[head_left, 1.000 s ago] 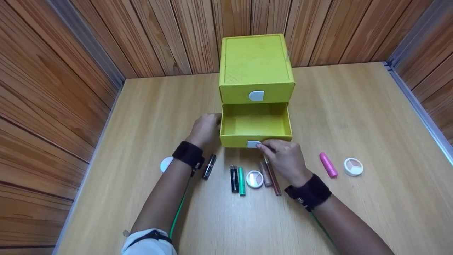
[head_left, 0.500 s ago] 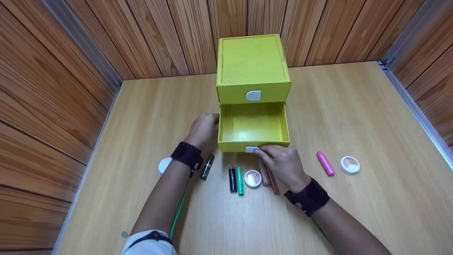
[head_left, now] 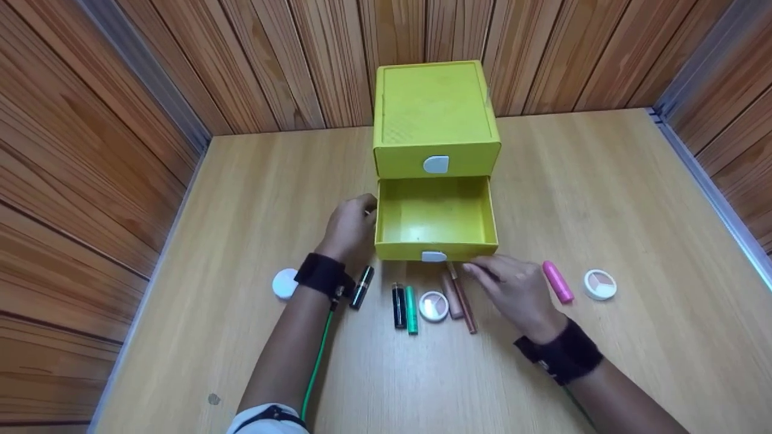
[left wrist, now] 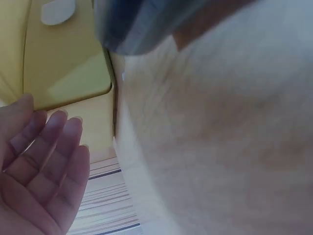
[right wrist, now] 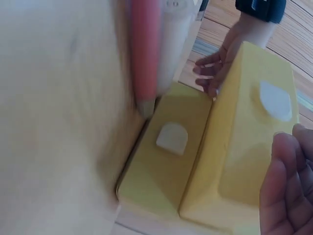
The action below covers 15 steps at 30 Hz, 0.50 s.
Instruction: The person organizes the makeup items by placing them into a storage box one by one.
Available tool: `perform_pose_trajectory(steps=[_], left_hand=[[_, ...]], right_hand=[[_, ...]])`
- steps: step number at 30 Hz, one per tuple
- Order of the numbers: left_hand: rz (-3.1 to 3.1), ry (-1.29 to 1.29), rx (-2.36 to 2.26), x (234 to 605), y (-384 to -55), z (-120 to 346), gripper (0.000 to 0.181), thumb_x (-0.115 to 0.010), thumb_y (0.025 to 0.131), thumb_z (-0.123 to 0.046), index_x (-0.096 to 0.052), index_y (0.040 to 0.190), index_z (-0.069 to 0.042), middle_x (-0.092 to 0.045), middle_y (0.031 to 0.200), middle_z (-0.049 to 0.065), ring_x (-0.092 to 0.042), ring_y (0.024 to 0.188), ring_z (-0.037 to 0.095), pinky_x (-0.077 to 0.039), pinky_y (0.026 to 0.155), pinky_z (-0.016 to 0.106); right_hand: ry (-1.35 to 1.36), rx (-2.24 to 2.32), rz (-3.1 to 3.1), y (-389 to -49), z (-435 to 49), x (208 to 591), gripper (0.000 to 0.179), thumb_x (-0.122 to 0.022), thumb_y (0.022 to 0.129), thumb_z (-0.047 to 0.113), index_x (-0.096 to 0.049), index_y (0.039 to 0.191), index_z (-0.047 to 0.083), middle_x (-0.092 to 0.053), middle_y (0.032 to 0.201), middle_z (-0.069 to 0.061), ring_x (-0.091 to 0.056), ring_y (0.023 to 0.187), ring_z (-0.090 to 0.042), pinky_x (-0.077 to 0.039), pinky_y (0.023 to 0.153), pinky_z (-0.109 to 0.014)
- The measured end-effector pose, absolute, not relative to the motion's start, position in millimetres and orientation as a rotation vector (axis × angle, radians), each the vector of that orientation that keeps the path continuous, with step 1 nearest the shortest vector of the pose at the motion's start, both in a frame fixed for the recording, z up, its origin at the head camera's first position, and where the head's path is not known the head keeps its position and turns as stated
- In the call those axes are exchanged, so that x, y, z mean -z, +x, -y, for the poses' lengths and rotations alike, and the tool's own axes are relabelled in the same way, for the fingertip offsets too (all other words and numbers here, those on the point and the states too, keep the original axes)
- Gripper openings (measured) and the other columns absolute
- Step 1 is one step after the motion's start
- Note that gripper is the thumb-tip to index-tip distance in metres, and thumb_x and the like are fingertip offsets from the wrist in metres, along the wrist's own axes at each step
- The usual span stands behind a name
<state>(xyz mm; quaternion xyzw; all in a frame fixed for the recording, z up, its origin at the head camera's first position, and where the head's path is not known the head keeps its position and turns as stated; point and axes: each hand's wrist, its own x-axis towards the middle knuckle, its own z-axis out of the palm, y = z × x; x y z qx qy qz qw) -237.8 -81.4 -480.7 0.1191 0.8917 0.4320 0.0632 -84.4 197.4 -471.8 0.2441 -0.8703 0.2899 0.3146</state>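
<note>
Currently, the pale wood-grain table [head_left: 289,163] carries all items. On it, the glossy yellow box-shaped cabinet [head_left: 435,105] stands upright. Hazard: a hard pull on its drawers could slide or tip it, particularly if unbraced.

The yellow rectangular middle drawer [head_left: 464,250] projects toward the person, above the yellow flat-fronted bottom drawer [right wrist: 146,176], which sits pushed in. Hazard: overtravel could release the middle drawer, dropping its front onto items below.

Left hand [head_left: 348,226]: fingers loosely extended, nothing held, beside the cabinet's left side. Right hand [head_left: 512,292]: fingers slightly bent, nothing held, just beside the middle drawer's near right corner. Contact cannot be confirmed for either hand. Hazard: fingers left near the drawer edge could be pinched on closing.

The slim reddish-brown tube [head_left: 464,301] and thicker mauve cylindrical tube [head_left: 452,295] lie with far ends close to the overhang. Hazard: a sagging drawer could strike them.

The bright pink rounded tube [head_left: 558,282] lies just beside the right hand. Hazard: sideways knuckle movement could roll it.

The small white D-shaped tab [head_left: 434,257] offers limited grip area. Hazard: fingertips could slip under load
</note>
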Motion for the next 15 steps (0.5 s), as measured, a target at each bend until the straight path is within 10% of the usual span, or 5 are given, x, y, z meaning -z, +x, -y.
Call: perform_pose_trajectory(steps=[7,15], left_hand=[[-2.779,0.434,-1.309,486,-239,81,0.016,-0.058,0.100,-0.020,-0.066,0.113,-0.014,-0.066,0.098,-0.002,-0.062,0.091,0.014,-0.052,0.078,0.027],[-2.736,0.435,-1.453,492,-241,77,0.037,-0.060,0.098,-0.012,-0.057,0.135,-0.008,-0.066,0.113,0.007,-0.064,0.092,0.018,-0.052,0.082,0.029]], right_hand=[[0.526,-0.666,2.278,-70,-251,463,0.013,-0.079,0.080,0.009,-0.075,0.090,0.003,-0.071,0.079,-0.007,-0.067,0.063,-0.019,-0.055,0.055,-0.028],[0.217,-0.529,2.767,-55,-329,465,0.043,-0.076,0.084,0.011,-0.063,0.123,-0.001,-0.059,0.119,-0.025,-0.052,0.109,-0.048,-0.043,0.086,-0.063]])
